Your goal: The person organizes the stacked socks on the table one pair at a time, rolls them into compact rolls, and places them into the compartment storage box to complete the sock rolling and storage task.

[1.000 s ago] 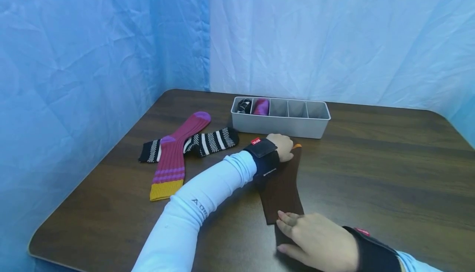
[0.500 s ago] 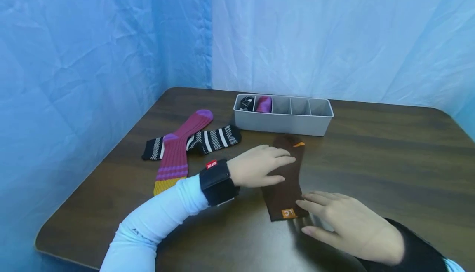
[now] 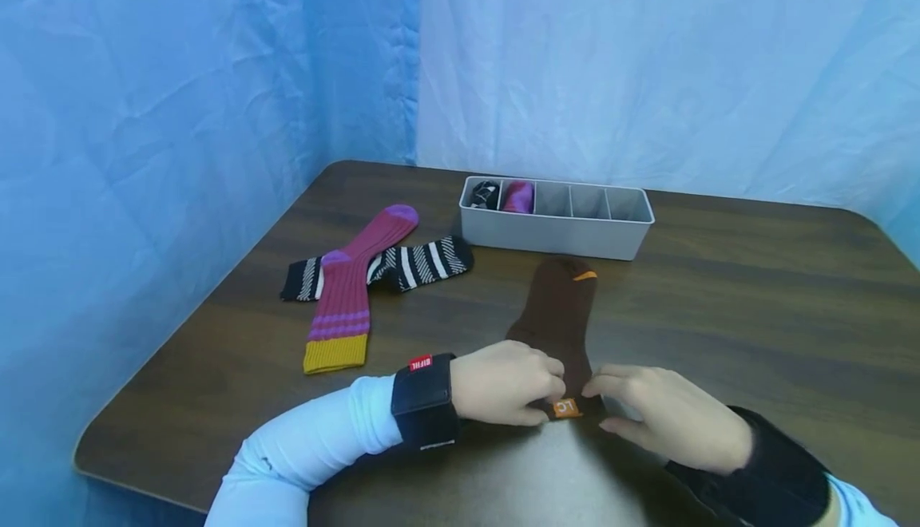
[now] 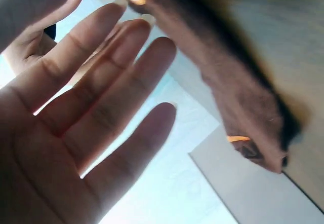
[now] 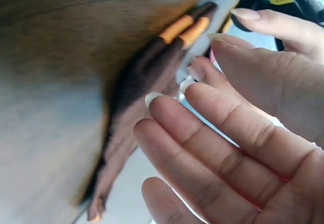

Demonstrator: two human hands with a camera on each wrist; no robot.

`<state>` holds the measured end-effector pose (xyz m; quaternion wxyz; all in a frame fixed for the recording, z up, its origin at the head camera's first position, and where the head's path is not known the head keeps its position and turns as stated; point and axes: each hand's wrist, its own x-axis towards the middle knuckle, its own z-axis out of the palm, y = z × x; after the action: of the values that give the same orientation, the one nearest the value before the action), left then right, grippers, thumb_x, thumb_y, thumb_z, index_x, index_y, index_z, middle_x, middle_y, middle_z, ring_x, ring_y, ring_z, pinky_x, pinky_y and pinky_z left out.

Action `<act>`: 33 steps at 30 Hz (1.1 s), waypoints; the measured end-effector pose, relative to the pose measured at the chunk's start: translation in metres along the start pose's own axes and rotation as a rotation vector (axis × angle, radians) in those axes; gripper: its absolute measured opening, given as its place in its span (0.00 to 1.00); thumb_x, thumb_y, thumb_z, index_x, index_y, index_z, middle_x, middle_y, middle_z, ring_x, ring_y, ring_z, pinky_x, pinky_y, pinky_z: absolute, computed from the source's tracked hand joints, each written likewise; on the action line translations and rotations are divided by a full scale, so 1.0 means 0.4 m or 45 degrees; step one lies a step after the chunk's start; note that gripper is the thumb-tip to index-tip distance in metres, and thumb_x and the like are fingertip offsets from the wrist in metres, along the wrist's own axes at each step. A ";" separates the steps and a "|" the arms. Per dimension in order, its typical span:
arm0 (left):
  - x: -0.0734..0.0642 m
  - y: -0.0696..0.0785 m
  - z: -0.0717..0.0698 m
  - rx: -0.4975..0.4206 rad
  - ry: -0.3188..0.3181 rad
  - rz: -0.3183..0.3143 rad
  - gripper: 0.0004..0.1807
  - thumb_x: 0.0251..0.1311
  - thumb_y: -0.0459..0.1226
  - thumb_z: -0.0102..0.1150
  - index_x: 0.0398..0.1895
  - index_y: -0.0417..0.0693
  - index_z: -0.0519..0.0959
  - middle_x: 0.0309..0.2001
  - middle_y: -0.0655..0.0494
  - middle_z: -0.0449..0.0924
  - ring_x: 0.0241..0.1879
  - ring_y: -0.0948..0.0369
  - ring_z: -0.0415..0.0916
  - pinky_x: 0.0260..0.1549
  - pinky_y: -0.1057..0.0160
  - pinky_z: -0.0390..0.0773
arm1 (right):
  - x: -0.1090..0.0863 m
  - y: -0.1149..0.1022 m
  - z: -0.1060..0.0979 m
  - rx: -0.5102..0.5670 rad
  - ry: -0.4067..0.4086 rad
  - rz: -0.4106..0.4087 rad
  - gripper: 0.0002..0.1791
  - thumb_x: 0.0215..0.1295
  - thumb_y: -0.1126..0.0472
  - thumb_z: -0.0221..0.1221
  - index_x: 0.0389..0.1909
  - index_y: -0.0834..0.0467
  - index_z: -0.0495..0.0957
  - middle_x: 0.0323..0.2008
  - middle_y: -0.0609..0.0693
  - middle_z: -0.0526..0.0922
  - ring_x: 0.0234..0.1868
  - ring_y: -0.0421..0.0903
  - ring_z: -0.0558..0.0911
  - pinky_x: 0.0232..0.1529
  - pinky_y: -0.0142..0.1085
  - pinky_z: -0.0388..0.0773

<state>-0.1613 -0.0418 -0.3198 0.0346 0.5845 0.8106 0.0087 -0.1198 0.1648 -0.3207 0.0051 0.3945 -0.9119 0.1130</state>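
Observation:
Brown socks (image 3: 557, 311) lie flat, one on the other, with the toe toward the box and an orange LC label (image 3: 566, 408) at the cuff. In the right wrist view, two orange bands show at the cuff ends of the stacked socks (image 5: 129, 117). My left hand (image 3: 506, 383) is at the left of the cuff, fingertips over its edge, partly covering it. At the cuff's right edge is my right hand (image 3: 664, 415), its index fingertip right at the fabric. Fingers of the left hand (image 4: 101, 87) and right hand (image 5: 228, 148) look extended and loose in the wrist views.
A grey divided box (image 3: 557, 227) stands behind the socks, a black-and-white roll (image 3: 485, 195) and a purple roll (image 3: 519, 196) in its left compartments. To the left, a magenta sock (image 3: 345, 295) with yellow cuff crosses a black-and-white patterned sock (image 3: 424, 263). Blue sheeting (image 3: 216, 72) surrounds the table.
My left hand has drawn back from the toe end of the brown socks to the cuff. My right hand moved up from below the cuff to its right edge, and the LC label came into view.

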 end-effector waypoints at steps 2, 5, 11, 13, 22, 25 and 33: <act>0.002 -0.002 0.008 0.016 -0.022 -0.014 0.11 0.49 0.46 0.56 0.35 0.55 0.77 0.30 0.64 0.73 0.25 0.72 0.66 0.23 0.79 0.63 | 0.004 0.004 0.006 -0.003 -0.018 -0.009 0.15 0.43 0.59 0.62 0.36 0.52 0.76 0.34 0.39 0.76 0.33 0.34 0.76 0.30 0.29 0.72; 0.005 -0.005 0.016 0.049 -0.026 -0.032 0.13 0.48 0.49 0.56 0.35 0.55 0.77 0.30 0.64 0.72 0.25 0.71 0.66 0.23 0.77 0.62 | 0.010 0.008 0.011 -0.007 -0.050 -0.019 0.15 0.44 0.59 0.62 0.37 0.51 0.75 0.33 0.38 0.76 0.33 0.34 0.76 0.31 0.30 0.72; 0.010 -0.009 0.031 0.144 0.025 -0.047 0.11 0.48 0.48 0.56 0.32 0.55 0.77 0.27 0.64 0.70 0.25 0.69 0.66 0.21 0.75 0.62 | 0.021 0.003 0.015 0.088 -0.123 -0.014 0.17 0.45 0.59 0.61 0.39 0.52 0.74 0.37 0.40 0.76 0.34 0.33 0.75 0.31 0.29 0.72; 0.009 -0.009 0.032 0.107 0.045 -0.047 0.08 0.48 0.45 0.55 0.30 0.54 0.77 0.25 0.64 0.70 0.23 0.70 0.65 0.20 0.76 0.61 | 0.022 0.001 0.016 0.119 -0.149 0.003 0.17 0.45 0.59 0.61 0.40 0.52 0.74 0.38 0.41 0.76 0.34 0.33 0.75 0.31 0.28 0.72; 0.006 -0.011 0.018 -0.160 0.008 -0.087 0.02 0.51 0.37 0.51 0.27 0.50 0.74 0.20 0.64 0.68 0.18 0.71 0.62 0.17 0.79 0.58 | 0.021 -0.002 0.026 0.080 -0.088 0.010 0.17 0.43 0.58 0.63 0.37 0.51 0.73 0.34 0.39 0.76 0.30 0.31 0.74 0.28 0.27 0.71; 0.005 -0.012 0.012 -0.315 -0.025 -0.108 0.02 0.52 0.35 0.51 0.29 0.49 0.71 0.19 0.64 0.68 0.17 0.71 0.63 0.17 0.79 0.60 | 0.020 -0.002 0.029 0.082 -0.044 -0.002 0.15 0.42 0.61 0.63 0.34 0.49 0.72 0.29 0.37 0.76 0.27 0.30 0.73 0.25 0.27 0.70; 0.000 -0.011 0.007 -0.342 -0.007 -0.144 0.04 0.54 0.33 0.50 0.30 0.48 0.67 0.17 0.62 0.64 0.16 0.70 0.62 0.15 0.78 0.57 | 0.020 0.004 0.034 0.109 0.149 -0.123 0.16 0.44 0.71 0.59 0.29 0.51 0.66 0.14 0.35 0.62 0.15 0.26 0.57 0.16 0.20 0.57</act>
<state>-0.1654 -0.0432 -0.3227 0.1152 0.5279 0.8338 0.1134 -0.1254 0.1572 -0.3335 0.0471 0.4304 -0.8844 0.1744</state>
